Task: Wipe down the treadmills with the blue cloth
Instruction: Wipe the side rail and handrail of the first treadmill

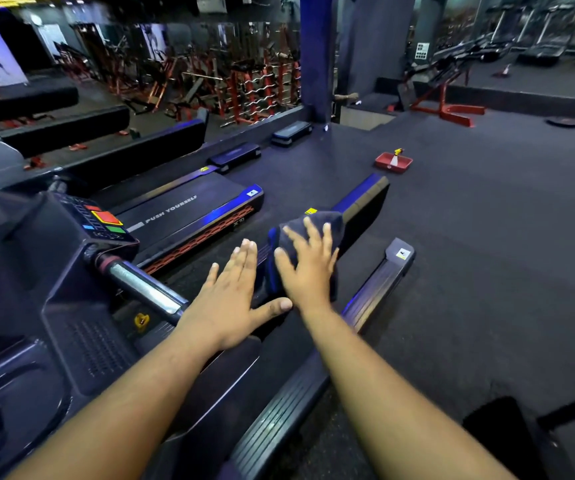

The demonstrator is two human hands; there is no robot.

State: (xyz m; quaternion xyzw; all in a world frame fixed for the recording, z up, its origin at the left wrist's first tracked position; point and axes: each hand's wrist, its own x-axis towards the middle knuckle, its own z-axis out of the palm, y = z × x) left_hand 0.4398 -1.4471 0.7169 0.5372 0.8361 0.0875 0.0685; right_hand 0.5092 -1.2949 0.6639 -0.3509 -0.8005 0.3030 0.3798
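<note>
Right hand (pixel 308 263) spread flat, fingers straight and splayed, pressing the blue cloth (pixel 313 226) down; nothing curled round it. Left hand (pixel 230 292) flat too, fingers straight and together, thumb stuck out toward the right wrist, holding nothing; palm lies just beside the cloth, whether it touches the cloth's edge cannot be told.

Gym floor (pixel 487 237), dark rubber, fills the right half. Nearest treadmill (pixel 279 420): ribbed side rail running away from the camera, belt deck between rails; cloth sits on the far part of its left rail, bunched, dark with a blue edge. Console (pixel 102 220) at left with red, orange, green and blue buttons, a chrome handlebar (pixel 144 289) sticking out below it. Second treadmill (pixel 189 213) beyond, belt printed "PUSH YOURSELF". Two step platforms (pixel 234 155) further back along the ledge. Blue pillar (pixel 315 53) behind. Red racks of barbells (pixel 255 88) on the lower level. Small red tray (pixel 393 161) on the floor well apart, a spray bottle (pixel 397 155) in it.
</note>
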